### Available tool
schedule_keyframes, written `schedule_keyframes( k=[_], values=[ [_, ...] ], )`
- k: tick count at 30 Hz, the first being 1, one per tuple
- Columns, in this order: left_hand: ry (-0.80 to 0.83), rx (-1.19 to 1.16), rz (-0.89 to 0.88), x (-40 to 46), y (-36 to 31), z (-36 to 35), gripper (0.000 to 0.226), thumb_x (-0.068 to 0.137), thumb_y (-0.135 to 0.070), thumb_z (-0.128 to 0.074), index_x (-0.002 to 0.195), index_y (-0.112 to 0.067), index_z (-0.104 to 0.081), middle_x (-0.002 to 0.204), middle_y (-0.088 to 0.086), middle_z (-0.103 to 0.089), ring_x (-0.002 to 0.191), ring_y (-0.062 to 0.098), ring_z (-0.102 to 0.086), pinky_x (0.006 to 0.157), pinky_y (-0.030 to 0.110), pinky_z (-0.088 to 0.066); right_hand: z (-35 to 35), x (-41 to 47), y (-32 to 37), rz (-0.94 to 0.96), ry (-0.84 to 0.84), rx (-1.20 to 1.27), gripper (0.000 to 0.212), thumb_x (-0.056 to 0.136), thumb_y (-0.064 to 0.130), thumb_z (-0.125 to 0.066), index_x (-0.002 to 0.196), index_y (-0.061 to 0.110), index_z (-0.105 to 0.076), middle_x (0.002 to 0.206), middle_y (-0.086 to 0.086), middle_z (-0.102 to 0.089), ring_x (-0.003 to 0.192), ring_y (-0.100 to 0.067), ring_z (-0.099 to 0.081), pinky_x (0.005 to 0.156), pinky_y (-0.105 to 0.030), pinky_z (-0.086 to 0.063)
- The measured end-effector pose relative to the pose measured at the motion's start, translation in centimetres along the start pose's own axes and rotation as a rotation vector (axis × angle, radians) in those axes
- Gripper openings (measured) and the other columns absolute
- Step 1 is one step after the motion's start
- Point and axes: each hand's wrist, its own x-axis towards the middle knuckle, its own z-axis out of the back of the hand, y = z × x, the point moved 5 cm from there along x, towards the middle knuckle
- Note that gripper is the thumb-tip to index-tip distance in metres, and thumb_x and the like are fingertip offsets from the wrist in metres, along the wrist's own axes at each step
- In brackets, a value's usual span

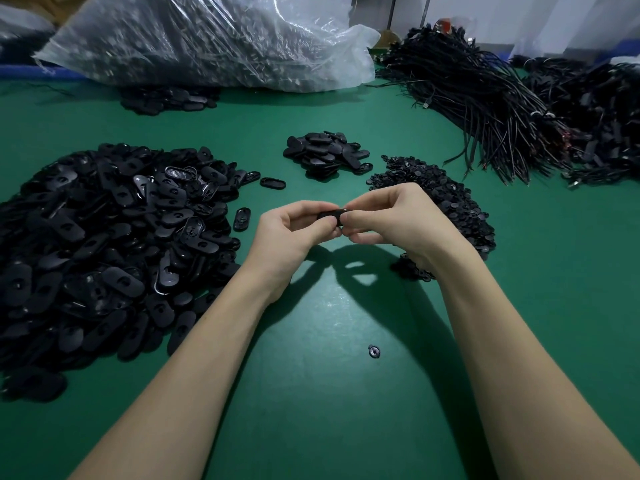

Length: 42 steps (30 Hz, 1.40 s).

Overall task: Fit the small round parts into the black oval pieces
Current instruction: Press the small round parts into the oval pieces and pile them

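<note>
No text, label, brand, number or sign can be read anywhere in the head view.

I see both forearms bare right down to the frame's lower edge, no sleeves in view. My left hand [294,233] and right hand [391,220] wear no gloves, rings, watch or wristband.
</note>
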Motion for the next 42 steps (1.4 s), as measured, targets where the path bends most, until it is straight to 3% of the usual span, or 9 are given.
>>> schedule_keyframes(
  k=[5, 9, 17, 23, 31, 42],
  values=[
    [-0.004, 0.011, -0.017, 0.0, 0.0, 0.1, 0.017, 0.089, -0.001, -0.072, 0.096, -0.015, -0.077, 0.097, 0.008, -0.078, 0.092, 0.02, -0.075, 0.084, 0.023, -0.056, -0.2, 0.0, 0.2, 0.048, -0.049, -0.096, 0.008, 0.084, 0.005, -0.081, 0.091, 0.005, -0.078, 0.075, -0.007, -0.078, 0.072, -0.016, -0.077, 0.064, -0.02, -0.059],
    [-0.025, 0.097, -0.01, 0.0, 0.1, 0.1, 0.015, 0.09, -0.003, -0.072, 0.101, -0.012, -0.076, 0.097, 0.008, -0.078, 0.092, 0.021, -0.076, 0.09, 0.032, -0.058, -0.2, -0.1, 0.1, 0.075, -0.045, -0.145, 0.007, 0.085, 0.007, -0.082, 0.09, 0.006, -0.078, 0.073, -0.006, -0.078, 0.071, -0.015, -0.077, 0.065, -0.022, -0.06],
    [-0.04, 0.105, 0.011, -0.2, -0.1, -0.1, 0.015, 0.092, 0.002, -0.067, 0.104, -0.006, -0.073, 0.095, 0.011, -0.078, 0.085, 0.017, -0.074, 0.083, 0.023, -0.057, -0.3, -0.1, -0.2, 0.088, -0.04, -0.152, 0.005, 0.085, 0.006, -0.081, 0.089, 0.006, -0.076, 0.071, -0.006, -0.077, 0.069, -0.017, -0.077, 0.063, -0.022, -0.06],
    [-0.029, 0.14, 0.012, -0.2, -0.1, -0.2, 0.015, 0.093, 0.005, -0.064, 0.098, -0.006, -0.074, 0.083, 0.003, -0.078, 0.075, 0.011, -0.073, 0.074, 0.018, -0.056, -0.3, 0.1, -0.9, 0.064, -0.005, -0.114, 0.005, 0.086, 0.005, -0.08, 0.087, 0.005, -0.075, 0.069, -0.007, -0.076, 0.067, -0.017, -0.075, 0.065, -0.025, -0.061],
    [-0.018, 0.087, 0.009, -0.2, -0.2, -0.1, 0.014, 0.09, 0.004, -0.068, 0.098, -0.006, -0.074, 0.088, 0.006, -0.079, 0.08, 0.015, -0.075, 0.077, 0.019, -0.056, -0.3, 0.3, -1.3, 0.086, -0.001, -0.069, 0.006, 0.087, 0.005, -0.079, 0.09, 0.003, -0.074, 0.072, -0.008, -0.077, 0.068, -0.017, -0.075, 0.065, -0.026, -0.062],
    [-0.044, 0.184, 0.005, -0.2, -0.2, -0.3, 0.018, 0.09, 0.004, -0.068, 0.092, -0.012, -0.075, 0.084, 0.005, -0.078, 0.079, 0.016, -0.075, 0.078, 0.022, -0.058, -0.2, 0.3, -1.7, 0.085, -0.01, -0.105, 0.007, 0.087, 0.007, -0.08, 0.09, 0.005, -0.075, 0.073, -0.008, -0.078, 0.069, -0.02, -0.077, 0.065, -0.026, -0.062]
  ],
)
